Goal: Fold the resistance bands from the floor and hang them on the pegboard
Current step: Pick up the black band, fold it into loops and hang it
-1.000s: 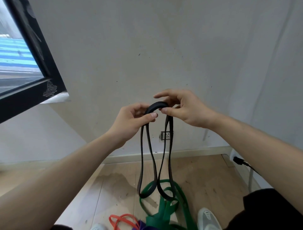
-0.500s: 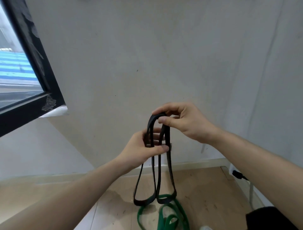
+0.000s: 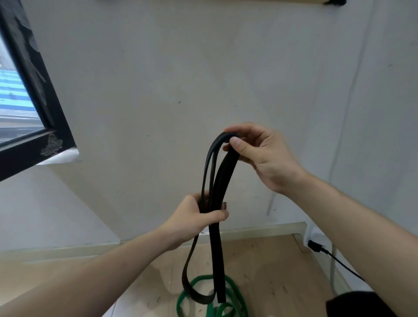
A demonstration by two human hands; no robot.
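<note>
A black resistance band (image 3: 217,253), folded into several hanging strands, is held in front of the white wall. My right hand (image 3: 260,156) pinches its top fold between thumb and fingers. Lower down, my left hand (image 3: 196,217) grips the strands together, thumb across them. The band's bottom loops dangle just above the wooden floor. A green resistance band (image 3: 212,301) lies coiled on the floor beneath them. At the top edge a wooden strip (image 3: 271,1) shows; whether it belongs to the pegboard I cannot tell.
A black-framed window (image 3: 34,113) is at the left. A wall socket with a black plug and cable (image 3: 321,249) sits low at the right. Pale skirting runs along the wall's foot. Dark clothing (image 3: 357,305) fills the bottom right corner.
My right hand has lifted the band's top fold higher. My left hand slid down the strands and gathered them together. The view has tilted upward, so the red band is out of frame.
</note>
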